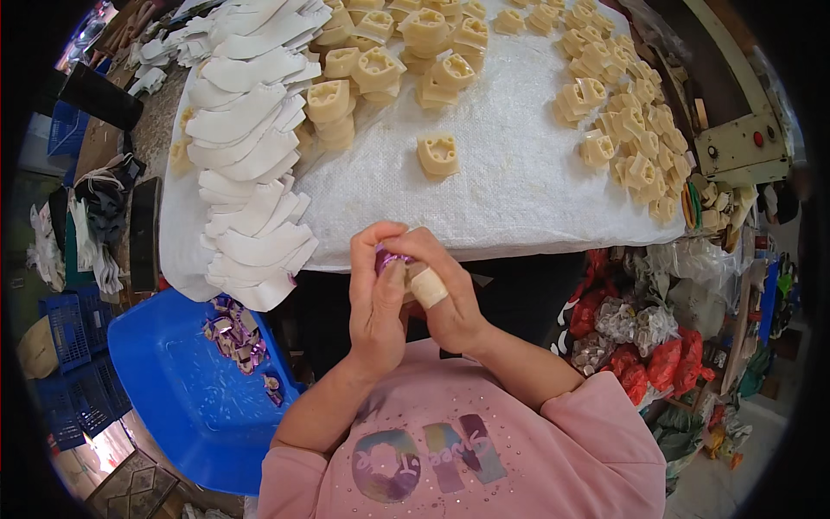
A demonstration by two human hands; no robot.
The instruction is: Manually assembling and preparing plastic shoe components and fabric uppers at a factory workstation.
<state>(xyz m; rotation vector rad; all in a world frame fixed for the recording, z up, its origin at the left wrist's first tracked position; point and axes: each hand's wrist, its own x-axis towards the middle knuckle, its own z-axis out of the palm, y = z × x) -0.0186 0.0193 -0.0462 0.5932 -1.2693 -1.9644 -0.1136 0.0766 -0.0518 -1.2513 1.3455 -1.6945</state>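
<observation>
My two hands meet just below the table's near edge, fingers curled together. Between them is a small shiny purple piece (pixel 387 258), mostly covered by the fingers, so its full shape is hidden. My left hand (pixel 373 303) is closed on its left side. My right hand (pixel 456 304) grips from the right, with a beige wrap (pixel 428 288) around one digit. Beyond the hands, a single beige moulded block (pixel 438 156) with hollows in its top stands on the white woven sheet (pixel 380 203).
Overlapping white curved cut pieces (pixel 251 164) line the table's left side. Stacked beige blocks (pixel 376 71) stand at the back, with another heap (pixel 635 130) at right. A blue basin (pixel 164 381) at lower left holds shiny purple pieces (pixel 238 337). Red bags (pixel 666 365) lie at right.
</observation>
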